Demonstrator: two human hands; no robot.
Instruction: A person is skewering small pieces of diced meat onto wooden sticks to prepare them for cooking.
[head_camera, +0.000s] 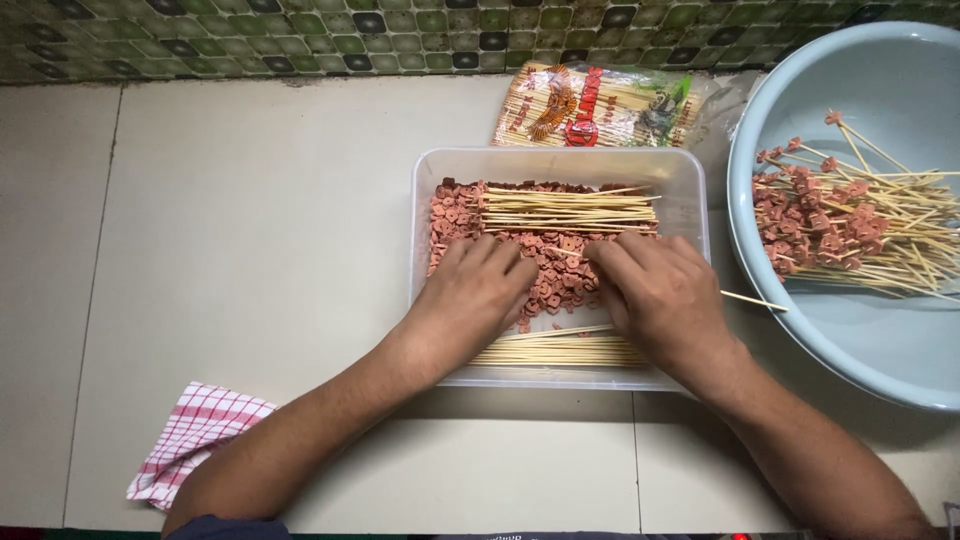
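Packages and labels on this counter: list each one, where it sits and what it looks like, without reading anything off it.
Skewer packet: behind the clear tub, against the tiled wall; a flat, clear plastic bag of pale bamboo sticks with a red, yellow and green printed label.
No other packages, signs or screens are in view; the tub and the blue basin carry no labels.

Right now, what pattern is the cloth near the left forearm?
Red-and-white check; the cloth lies on the counter, seen best in the head view.
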